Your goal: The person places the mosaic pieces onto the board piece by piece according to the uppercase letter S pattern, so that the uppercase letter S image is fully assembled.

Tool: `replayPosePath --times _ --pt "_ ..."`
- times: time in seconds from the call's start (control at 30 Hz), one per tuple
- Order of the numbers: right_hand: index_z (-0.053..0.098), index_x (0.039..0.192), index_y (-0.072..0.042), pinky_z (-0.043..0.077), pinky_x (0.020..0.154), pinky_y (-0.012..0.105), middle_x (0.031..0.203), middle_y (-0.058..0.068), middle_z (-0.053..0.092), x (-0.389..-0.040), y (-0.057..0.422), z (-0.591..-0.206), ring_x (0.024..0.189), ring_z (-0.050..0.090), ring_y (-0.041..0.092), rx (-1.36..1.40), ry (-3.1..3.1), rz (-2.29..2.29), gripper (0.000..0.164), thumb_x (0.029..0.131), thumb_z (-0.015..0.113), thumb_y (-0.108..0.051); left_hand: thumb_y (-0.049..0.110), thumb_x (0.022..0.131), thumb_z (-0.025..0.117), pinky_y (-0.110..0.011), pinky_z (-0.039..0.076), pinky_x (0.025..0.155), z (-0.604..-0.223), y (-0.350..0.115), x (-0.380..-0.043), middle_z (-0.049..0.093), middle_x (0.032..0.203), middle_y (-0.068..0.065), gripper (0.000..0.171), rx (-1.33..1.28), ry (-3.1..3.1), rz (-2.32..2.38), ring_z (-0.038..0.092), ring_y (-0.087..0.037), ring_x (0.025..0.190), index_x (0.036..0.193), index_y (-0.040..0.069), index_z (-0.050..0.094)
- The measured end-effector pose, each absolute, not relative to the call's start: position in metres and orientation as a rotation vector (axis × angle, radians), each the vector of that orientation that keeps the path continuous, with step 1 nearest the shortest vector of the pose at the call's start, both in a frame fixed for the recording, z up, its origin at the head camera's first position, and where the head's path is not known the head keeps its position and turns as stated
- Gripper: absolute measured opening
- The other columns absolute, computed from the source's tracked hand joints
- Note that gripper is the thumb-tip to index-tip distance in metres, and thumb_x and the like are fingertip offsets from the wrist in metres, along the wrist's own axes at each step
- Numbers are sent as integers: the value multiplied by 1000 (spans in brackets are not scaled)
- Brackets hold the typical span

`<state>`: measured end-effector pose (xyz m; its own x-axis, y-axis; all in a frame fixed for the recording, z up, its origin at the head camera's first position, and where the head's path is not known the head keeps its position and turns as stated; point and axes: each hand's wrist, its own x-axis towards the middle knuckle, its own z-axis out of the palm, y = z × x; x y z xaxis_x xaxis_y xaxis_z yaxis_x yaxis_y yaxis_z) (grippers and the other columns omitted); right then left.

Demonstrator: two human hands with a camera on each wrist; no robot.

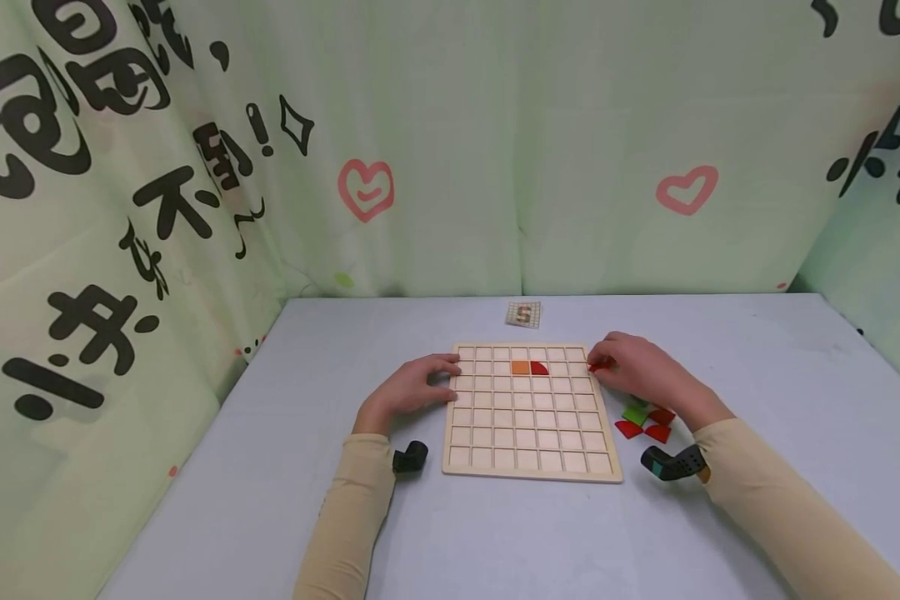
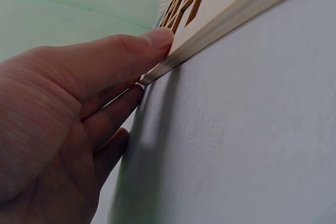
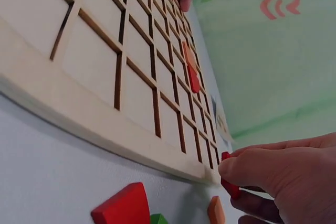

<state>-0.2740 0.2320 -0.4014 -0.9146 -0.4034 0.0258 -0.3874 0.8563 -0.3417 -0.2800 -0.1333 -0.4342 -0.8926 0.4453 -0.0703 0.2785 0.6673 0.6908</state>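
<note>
A wooden grid board (image 1: 532,477) lies on the table between both hands. In its second row sit an orange square tile (image 1: 521,367) and, beside it, a red quarter-circle tile (image 1: 539,368). My left hand (image 1: 412,387) touches the board's left edge; in the left wrist view its thumb rests on the rim, the other fingers fairly straight at the side. At the right edge, near the upper right corner, my right hand (image 1: 641,367) pinches a small red tile (image 3: 230,188) between thumb and fingers. Its full shape is hidden by the fingers.
Right of the board, below my right hand, lies a loose pile with several red tiles (image 1: 628,429) and a green tile (image 1: 634,414). An orange tile (image 3: 216,211) shows in the right wrist view. Behind the board lies a small patterned card (image 1: 523,314). Printed curtains surround the table.
</note>
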Motion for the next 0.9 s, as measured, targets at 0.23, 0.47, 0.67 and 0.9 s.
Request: replayPosePath --times 0.23,0.47,0.67,0.9 --pt "72 111 1 58 87 46 104 13 67 -280 210 -397 96 62 27 -698 2954 -612 23 91 71 -9 17 91 74 -39 30 123 -434 -133 -280 49 154 1 38 576 2647 1043 36 -22 149 127 8 67" --pt "72 110 -1 57 87 44 104 11 67 -290 179 -398 95 62 25 -852 2919 -595 19 92 70 -8 17 91 74 -39 30 123 -433 -133 -280 48 155 1 38 575 2648 1036 36 -22 149 127 9 67" --pt "73 108 -1 57 85 42 104 12 67 -297 154 -402 95 62 26 -1023 2893 -554 17 93 70 -8 18 91 74 -39 32 122 -433 -133 -281 50 153 -1 37 632 2649 1039 38 -22 148 126 8 67" --pt "73 106 -4 56 81 40 100 10 67 -302 129 -407 89 62 22 -1106 2902 -484 16 93 71 -13 19 91 75 -39 32 122 -433 -133 -282 50 153 -1 38 607 2658 1010 38 -22 148 126 8 67"
